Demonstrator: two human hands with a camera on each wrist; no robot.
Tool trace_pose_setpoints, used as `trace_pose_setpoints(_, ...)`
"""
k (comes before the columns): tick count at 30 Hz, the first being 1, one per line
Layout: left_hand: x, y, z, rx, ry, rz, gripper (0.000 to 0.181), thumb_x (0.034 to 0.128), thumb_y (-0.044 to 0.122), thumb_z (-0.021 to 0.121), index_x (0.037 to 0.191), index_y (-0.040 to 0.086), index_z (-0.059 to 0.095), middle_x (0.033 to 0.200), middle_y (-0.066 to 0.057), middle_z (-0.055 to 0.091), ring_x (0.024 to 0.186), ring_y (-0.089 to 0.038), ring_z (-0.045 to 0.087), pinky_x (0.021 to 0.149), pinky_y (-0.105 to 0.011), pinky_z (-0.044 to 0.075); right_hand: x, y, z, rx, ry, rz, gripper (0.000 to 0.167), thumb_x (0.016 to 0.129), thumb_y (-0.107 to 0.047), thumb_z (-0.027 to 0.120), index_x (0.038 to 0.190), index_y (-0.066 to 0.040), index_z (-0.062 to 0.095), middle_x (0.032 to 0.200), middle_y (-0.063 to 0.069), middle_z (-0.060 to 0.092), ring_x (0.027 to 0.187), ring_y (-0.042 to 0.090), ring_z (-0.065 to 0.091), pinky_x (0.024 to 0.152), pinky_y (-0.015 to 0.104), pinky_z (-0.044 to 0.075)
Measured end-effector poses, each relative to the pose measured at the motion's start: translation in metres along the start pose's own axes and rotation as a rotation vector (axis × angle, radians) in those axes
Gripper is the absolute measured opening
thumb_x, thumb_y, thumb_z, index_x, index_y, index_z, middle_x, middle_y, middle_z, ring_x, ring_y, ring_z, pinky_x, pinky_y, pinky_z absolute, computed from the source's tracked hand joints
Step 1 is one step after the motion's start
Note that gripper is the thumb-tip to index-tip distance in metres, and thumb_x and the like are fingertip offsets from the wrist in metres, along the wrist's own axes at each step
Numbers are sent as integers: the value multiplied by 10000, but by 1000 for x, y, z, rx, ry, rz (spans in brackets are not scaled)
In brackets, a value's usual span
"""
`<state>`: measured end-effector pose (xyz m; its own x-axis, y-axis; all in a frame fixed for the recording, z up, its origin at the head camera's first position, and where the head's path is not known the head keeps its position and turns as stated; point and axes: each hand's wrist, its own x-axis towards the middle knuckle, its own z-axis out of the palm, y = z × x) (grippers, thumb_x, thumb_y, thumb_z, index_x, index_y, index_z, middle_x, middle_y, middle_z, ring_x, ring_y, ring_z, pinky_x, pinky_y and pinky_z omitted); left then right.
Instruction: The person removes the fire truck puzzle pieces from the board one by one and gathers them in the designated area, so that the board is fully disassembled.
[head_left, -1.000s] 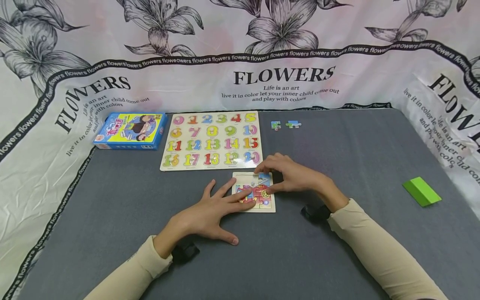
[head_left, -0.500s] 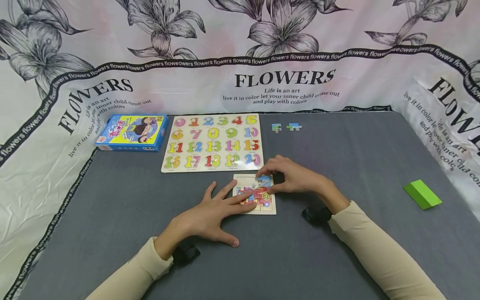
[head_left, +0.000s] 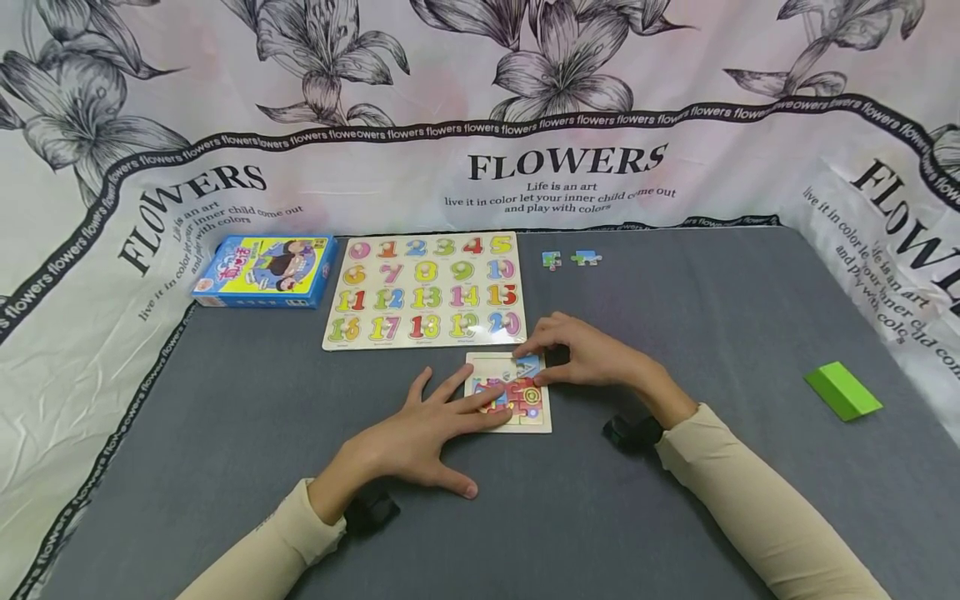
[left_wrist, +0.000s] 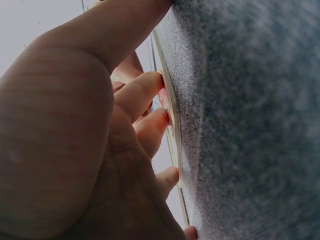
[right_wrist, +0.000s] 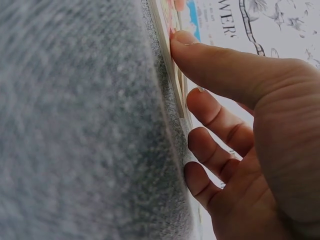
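Note:
A small wooden puzzle tray (head_left: 546,421) lies at the centre, with red jigsaw pieces (head_left: 529,398) in its lower half. Fingers spread, my left hand (head_left: 412,442) rests its fingertips on the pieces and the tray's left side; the left wrist view shows the fingers (left_wrist: 150,127) along the tray edge. My right hand (head_left: 600,354) pinches a blue piece (head_left: 527,367) between thumb and index finger at the tray's upper right. In the right wrist view, this blue piece (right_wrist: 193,20) stands up beyond the thumb (right_wrist: 220,62), whose tip touches the tray, other fingers curled.
Behind the tray lies a number board (head_left: 444,283), with a blue and yellow box (head_left: 266,271) on its left. Two loose jigsaw pieces (head_left: 551,260) (head_left: 587,258) lie at the back. A green block (head_left: 843,390) sits far right. Floral cloth (head_left: 375,183) hangs behind.
The head view has shifted slightly, so the table items sit a little lower. Both hands keep nearly the same pose at the tray.

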<state>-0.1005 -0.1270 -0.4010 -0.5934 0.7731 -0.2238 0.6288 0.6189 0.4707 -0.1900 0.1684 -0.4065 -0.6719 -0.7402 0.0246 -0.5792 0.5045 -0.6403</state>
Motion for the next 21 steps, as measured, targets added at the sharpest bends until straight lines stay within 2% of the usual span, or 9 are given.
trace_pose_setpoints(21, 1, -1, 1, -4, -5, -1, 965, 796, 625, 783, 1597, 407, 290, 1719, 159, 89, 1603, -292, -119, 1163, -742, -102, -1, 8, -6, 106, 37, 10, 413, 832, -237, 858, 1232, -231, 755, 958, -25, 625, 931, 175, 499, 830, 341, 410)
